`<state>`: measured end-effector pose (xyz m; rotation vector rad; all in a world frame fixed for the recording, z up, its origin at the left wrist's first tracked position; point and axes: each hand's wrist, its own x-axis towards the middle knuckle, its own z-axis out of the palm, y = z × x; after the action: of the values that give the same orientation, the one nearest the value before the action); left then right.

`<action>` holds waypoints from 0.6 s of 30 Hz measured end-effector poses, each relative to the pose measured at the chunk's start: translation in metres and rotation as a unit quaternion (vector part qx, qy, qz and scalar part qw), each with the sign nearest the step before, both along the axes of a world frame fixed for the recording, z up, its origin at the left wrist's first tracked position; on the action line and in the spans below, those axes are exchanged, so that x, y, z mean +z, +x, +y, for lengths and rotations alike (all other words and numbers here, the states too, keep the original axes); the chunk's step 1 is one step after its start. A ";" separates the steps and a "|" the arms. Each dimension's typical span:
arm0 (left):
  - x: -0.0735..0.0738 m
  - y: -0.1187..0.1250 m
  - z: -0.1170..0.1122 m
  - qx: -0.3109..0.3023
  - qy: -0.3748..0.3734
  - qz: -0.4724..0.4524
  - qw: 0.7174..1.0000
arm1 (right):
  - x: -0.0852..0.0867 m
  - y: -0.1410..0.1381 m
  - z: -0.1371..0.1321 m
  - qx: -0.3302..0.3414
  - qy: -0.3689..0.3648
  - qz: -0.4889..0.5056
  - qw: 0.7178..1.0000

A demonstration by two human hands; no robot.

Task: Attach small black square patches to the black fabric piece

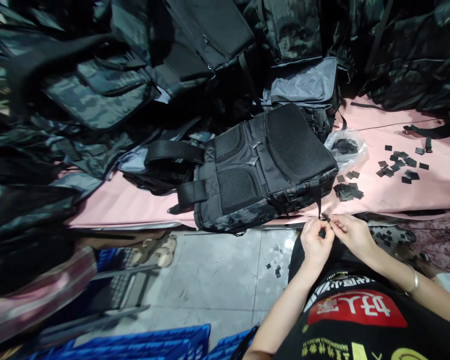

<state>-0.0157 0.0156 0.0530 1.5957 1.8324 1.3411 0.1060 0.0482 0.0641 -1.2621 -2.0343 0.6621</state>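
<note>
A black camouflage backpack (262,170) lies back-panel up on a pink table (397,195), its thin strap (318,202) hanging over the front edge. My left hand (315,242) and my right hand (354,232) meet at the strap's lower end, just below the table edge. Both are pinched shut on the strap end, where a small black piece sits between the fingertips. A bracelet is on my right wrist.
Small black square patches (397,165) lie scattered on the table, some in a clear plastic bag (347,147). Many more dark backpacks (135,75) are piled behind and to the left. Blue crates (146,345) stand on the tiled floor below.
</note>
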 end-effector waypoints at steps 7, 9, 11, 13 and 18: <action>0.006 0.001 0.001 -0.006 -0.051 -0.148 0.988 | 0.018 -0.001 0.004 0.015 -0.011 0.012 1.000; 0.004 0.005 0.001 0.003 -0.065 -0.219 0.974 | 0.020 -0.003 0.002 0.001 -0.020 0.018 1.000; 0.002 0.007 0.002 0.016 -0.074 -0.299 0.951 | 0.019 -0.004 0.000 -0.020 -0.041 0.038 0.998; 0.001 0.008 0.003 0.024 -0.085 -0.365 0.927 | 0.015 -0.004 -0.001 -0.032 -0.097 0.075 0.992; 0.001 -0.004 0.003 -0.054 -0.136 -0.346 0.927 | 0.010 0.002 -0.001 -0.022 -0.198 0.105 0.974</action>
<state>-0.0196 0.0191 0.0540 0.8953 1.3874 1.3039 0.1076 0.0475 0.0740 -1.3842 -1.7483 1.1704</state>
